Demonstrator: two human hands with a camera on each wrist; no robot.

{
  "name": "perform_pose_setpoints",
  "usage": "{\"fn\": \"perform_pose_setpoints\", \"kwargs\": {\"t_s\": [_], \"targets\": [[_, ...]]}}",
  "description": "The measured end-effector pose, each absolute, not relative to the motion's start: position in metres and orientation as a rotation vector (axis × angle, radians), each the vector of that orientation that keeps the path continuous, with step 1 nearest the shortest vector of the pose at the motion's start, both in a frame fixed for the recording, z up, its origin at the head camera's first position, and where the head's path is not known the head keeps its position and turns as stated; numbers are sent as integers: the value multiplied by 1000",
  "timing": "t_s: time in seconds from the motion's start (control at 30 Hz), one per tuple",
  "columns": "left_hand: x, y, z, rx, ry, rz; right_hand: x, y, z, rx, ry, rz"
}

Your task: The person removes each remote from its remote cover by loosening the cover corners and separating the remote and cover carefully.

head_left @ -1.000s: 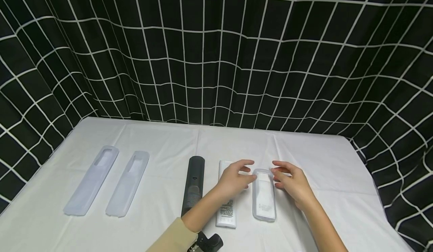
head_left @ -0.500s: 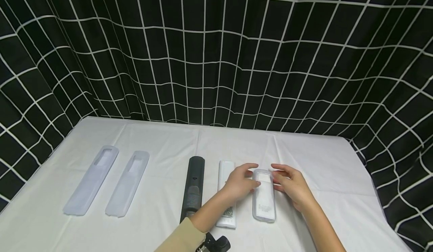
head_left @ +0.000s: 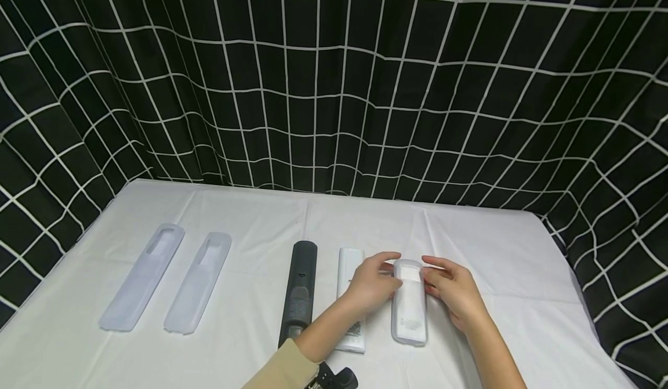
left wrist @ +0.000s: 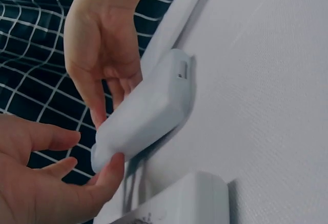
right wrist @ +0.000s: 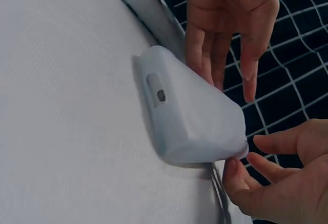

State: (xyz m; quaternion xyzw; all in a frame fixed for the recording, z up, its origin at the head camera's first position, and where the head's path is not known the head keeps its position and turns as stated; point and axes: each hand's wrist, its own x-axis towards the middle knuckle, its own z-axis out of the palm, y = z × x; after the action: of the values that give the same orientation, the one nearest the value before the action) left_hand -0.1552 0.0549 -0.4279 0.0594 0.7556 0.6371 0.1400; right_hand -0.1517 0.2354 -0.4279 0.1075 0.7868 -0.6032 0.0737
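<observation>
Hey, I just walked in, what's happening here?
A person's left hand and right hand touch opposite sides of a short frosted translucent sleeve near its far end. A white oblong remote control sits inside. To their left, on a white tablecloth, lie a longer white remote, a dark grey remote and two long frosted sleeves.

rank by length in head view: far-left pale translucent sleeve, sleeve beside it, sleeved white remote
Far-left long, pale translucent sleeve
Pale translucent sleeve beside it, slightly shorter
Sleeved white rounded remote
</observation>
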Motion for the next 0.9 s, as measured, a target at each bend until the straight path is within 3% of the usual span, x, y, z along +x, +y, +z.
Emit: {"fn": "perform_pose_setpoints", "kwargs": {"t_s": [0.5,0.9], "targets": [[-153,54,-421,163,2184,1945,-143,238,-415,338,2302,-1898],[-146,47,-415,354,2297,1938,-134,236,-406,339,2272,-1952]]}}
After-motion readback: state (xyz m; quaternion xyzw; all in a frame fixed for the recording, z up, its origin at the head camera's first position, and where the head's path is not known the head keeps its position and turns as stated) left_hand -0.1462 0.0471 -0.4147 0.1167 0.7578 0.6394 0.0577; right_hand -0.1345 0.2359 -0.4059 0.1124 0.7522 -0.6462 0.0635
